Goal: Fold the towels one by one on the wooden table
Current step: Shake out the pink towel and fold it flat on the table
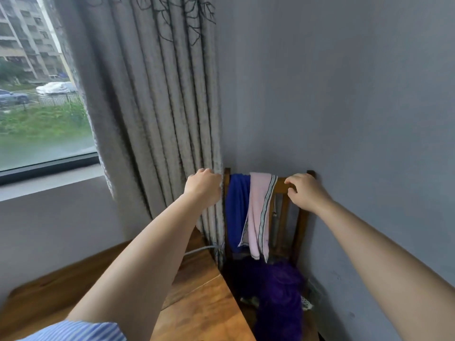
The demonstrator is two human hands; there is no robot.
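A blue towel [236,205] and a pink towel with a striped border [258,212] hang side by side over the top rail of a wooden chair [301,227] in the corner. A purple cloth [278,289] lies heaped on the chair's seat. My left hand [203,184] is held up in front of the curtain, just left of the blue towel, its fingers curled in with nothing visible in them. My right hand [306,191] hovers at the rail right of the pink towel, fingers loosely bent and holding nothing. The wooden table [197,303] lies below my left arm.
A grey patterned curtain [160,119] hangs left of the chair, beside a window [41,82]. A grey cable [199,249] runs onto the table's far corner. The grey wall [357,107] closes in behind and right of the chair.
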